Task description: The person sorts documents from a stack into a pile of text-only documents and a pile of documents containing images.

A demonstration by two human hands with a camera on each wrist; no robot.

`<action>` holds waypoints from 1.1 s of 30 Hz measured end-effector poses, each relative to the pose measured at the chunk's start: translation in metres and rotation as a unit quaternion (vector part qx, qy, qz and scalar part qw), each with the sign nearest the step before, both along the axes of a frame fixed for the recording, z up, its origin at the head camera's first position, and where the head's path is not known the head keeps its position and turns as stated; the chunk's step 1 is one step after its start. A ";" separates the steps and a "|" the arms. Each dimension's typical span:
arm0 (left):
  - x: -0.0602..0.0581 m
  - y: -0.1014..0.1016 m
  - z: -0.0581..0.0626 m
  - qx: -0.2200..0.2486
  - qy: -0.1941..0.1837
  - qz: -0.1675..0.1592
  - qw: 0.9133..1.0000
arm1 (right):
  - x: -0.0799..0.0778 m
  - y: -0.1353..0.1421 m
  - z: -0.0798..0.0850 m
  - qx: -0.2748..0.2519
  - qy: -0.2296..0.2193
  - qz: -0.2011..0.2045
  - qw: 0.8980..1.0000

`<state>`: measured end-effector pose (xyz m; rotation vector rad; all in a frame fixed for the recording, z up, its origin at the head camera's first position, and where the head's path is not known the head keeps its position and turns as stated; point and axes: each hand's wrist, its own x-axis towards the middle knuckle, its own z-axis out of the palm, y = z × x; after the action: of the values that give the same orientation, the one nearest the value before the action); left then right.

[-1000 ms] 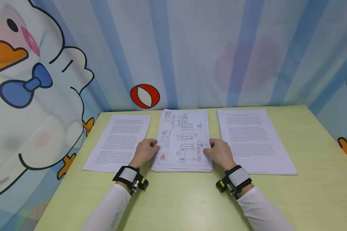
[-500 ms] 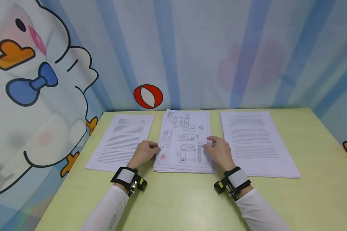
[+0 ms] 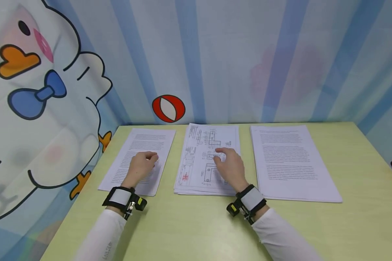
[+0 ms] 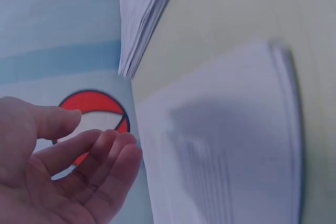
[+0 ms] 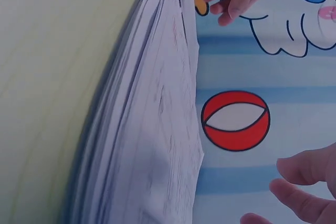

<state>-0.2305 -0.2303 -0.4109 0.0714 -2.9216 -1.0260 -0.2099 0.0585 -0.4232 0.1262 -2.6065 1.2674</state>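
My left hand (image 3: 140,168) hovers over the left stack of printed text pages (image 3: 150,139), casting a shadow on it. In the left wrist view that hand (image 4: 79,161) has loosely bent fingers, with a gap between thumb and fingertips and nothing held. The middle stack, topped by a technical drawing sheet (image 3: 191,159) with a red stamp, lies beneath my right hand (image 3: 231,168). Thumb and fingers of that hand (image 5: 307,182) are apart, and the right wrist view shows them raised off the paper, gripping nothing. Slightly uneven sheet edges show along the middle stack's side (image 5: 136,103).
On the right lies another stack of text pages (image 3: 285,159). All three stacks rest on a pale yellow-green table (image 3: 189,228), near its back edge. Behind it hangs a striped cartoon curtain (image 3: 228,65) with a red ball print (image 3: 168,108).
My left hand has left the middle stack's left edge and moved left over the left stack. My right hand has moved from the right edge leftward over the drawing.
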 end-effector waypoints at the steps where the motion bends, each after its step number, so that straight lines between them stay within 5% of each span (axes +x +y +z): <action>1: -0.001 -0.006 0.002 -0.009 0.006 0.003 1.000 | 0.000 -0.006 0.002 -0.007 0.003 0.009 1.000; 11: -0.010 -0.076 0.003 -0.068 0.032 0.035 0.997 | 0.003 -0.059 0.012 -0.041 0.001 0.113 0.993; 21: -0.004 -0.114 -0.011 -0.068 -0.042 0.076 0.994 | -0.006 -0.106 -0.006 -0.072 -0.087 0.203 0.973; 26: -0.005 -0.125 -0.022 -0.098 -0.087 0.085 0.988 | -0.006 -0.123 -0.017 -0.085 -0.115 0.229 0.963; 33: -0.010 -0.116 -0.024 -0.107 -0.088 0.089 0.986 | -0.011 -0.137 -0.020 -0.136 -0.184 0.253 0.940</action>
<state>-0.2406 -0.3458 -0.4350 0.4270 -3.0910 -0.7101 -0.2204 -0.0781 -0.4434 0.5935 -2.7639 1.9842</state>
